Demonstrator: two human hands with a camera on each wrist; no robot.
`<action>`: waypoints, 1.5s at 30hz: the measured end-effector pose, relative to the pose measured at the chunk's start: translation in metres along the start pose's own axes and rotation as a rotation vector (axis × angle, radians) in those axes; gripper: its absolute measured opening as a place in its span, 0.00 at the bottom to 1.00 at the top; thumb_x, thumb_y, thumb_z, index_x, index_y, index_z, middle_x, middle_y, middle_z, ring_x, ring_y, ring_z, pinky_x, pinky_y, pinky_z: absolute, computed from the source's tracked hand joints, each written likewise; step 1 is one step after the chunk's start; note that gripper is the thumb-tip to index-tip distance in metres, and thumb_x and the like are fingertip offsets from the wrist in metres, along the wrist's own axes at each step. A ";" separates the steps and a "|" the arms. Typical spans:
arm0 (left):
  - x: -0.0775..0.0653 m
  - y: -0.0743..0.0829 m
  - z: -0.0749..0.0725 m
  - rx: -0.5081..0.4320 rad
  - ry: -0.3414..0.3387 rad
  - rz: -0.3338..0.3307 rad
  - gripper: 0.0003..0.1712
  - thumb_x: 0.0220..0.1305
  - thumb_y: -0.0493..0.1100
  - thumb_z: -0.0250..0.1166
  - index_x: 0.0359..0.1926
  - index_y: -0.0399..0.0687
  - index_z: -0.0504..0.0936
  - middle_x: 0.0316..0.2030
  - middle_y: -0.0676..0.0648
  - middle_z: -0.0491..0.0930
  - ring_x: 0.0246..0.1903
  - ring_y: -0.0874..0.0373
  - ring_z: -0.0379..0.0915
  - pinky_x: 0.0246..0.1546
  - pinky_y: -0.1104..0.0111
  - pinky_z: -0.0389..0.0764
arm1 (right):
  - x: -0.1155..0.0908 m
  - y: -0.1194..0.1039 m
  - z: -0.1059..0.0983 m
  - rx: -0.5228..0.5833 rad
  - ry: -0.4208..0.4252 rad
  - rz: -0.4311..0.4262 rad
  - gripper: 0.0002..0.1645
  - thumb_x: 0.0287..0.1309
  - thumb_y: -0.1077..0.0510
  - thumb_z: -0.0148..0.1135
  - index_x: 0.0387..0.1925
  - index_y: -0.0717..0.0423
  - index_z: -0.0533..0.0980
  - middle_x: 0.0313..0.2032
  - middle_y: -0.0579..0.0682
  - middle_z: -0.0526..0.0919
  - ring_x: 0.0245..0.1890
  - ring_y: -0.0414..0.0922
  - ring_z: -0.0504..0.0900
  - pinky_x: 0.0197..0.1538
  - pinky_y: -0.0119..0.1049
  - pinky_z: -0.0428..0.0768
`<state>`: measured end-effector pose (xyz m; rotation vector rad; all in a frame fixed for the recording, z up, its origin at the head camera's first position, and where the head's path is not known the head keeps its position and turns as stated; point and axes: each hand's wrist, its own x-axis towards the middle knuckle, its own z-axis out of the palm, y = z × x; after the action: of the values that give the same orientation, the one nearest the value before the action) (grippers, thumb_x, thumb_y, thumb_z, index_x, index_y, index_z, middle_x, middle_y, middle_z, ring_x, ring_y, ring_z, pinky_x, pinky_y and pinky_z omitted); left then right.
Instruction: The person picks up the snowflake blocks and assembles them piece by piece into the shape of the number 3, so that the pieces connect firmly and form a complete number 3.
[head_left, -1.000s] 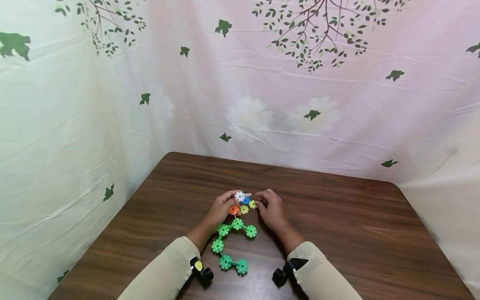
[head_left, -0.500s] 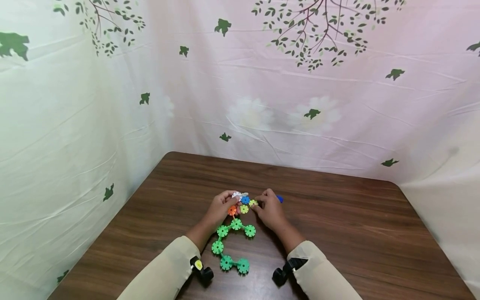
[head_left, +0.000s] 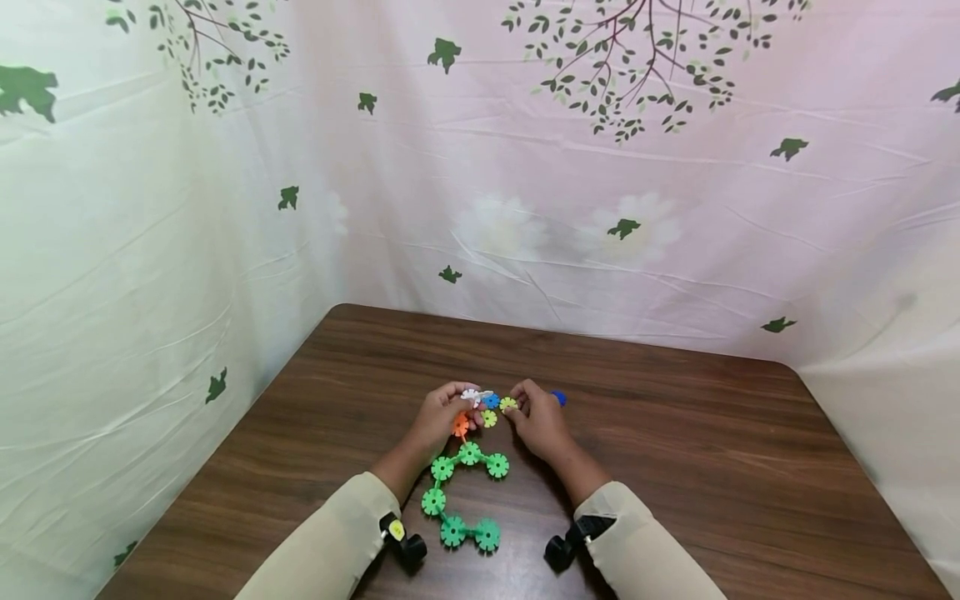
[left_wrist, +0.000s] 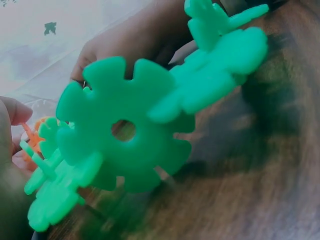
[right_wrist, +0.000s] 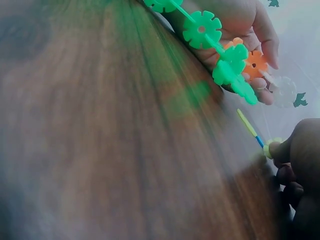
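Note:
A chain of notched plastic snowflake discs hangs from my left hand (head_left: 438, 418), which pinches it at the orange disc (head_left: 461, 425) and white disc (head_left: 471, 397). Below these, the linked green discs (head_left: 442, 468) curve toward the front; one fills much of the left wrist view (left_wrist: 95, 120). My right hand (head_left: 542, 423) pinches a yellow disc (head_left: 508, 403) between thumb and finger. Joined to it are a blue disc (head_left: 491, 401) and another yellow disc (head_left: 490, 418). The right wrist view shows this small cluster apart from the white disc (right_wrist: 284, 92).
A dark blue piece (head_left: 558, 398) shows just beyond my right hand; its lower part is hidden. The brown wooden table (head_left: 675, 467) has rounded far corners. Behind and beside it hangs a printed cloth (head_left: 570, 183). Each wrist wears a black camera strap.
My right thumb and finger have closed on the yellow disc. My left hand has tipped the white disc, and the green chain has shifted slightly toward the front. More of the dark blue piece shows.

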<state>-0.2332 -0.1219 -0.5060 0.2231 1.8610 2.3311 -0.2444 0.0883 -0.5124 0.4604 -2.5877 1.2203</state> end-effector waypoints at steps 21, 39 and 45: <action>0.001 0.000 0.002 0.088 0.050 0.001 0.15 0.85 0.38 0.58 0.59 0.31 0.82 0.35 0.48 0.86 0.29 0.60 0.81 0.33 0.73 0.84 | -0.001 -0.003 -0.001 0.381 -0.066 0.038 0.26 0.75 0.67 0.65 0.71 0.62 0.78 0.40 0.59 0.82 0.30 0.39 0.78 0.35 0.31 0.78; 0.001 -0.003 -0.001 0.119 0.021 0.006 0.15 0.84 0.39 0.60 0.58 0.30 0.82 0.38 0.43 0.87 0.31 0.59 0.82 0.35 0.72 0.85 | -0.001 -0.007 -0.001 0.431 -0.123 0.089 0.27 0.75 0.66 0.65 0.72 0.63 0.77 0.42 0.61 0.85 0.29 0.41 0.80 0.36 0.31 0.81; -0.001 -0.001 -0.001 0.119 0.022 -0.006 0.14 0.83 0.38 0.61 0.57 0.28 0.84 0.37 0.44 0.87 0.31 0.59 0.82 0.34 0.73 0.85 | -0.003 -0.010 -0.001 0.454 -0.133 0.100 0.26 0.75 0.67 0.65 0.71 0.64 0.78 0.40 0.62 0.85 0.29 0.38 0.80 0.35 0.29 0.79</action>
<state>-0.2324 -0.1233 -0.5073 0.2060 2.0109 2.2300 -0.2380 0.0833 -0.5057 0.5140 -2.4533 1.8829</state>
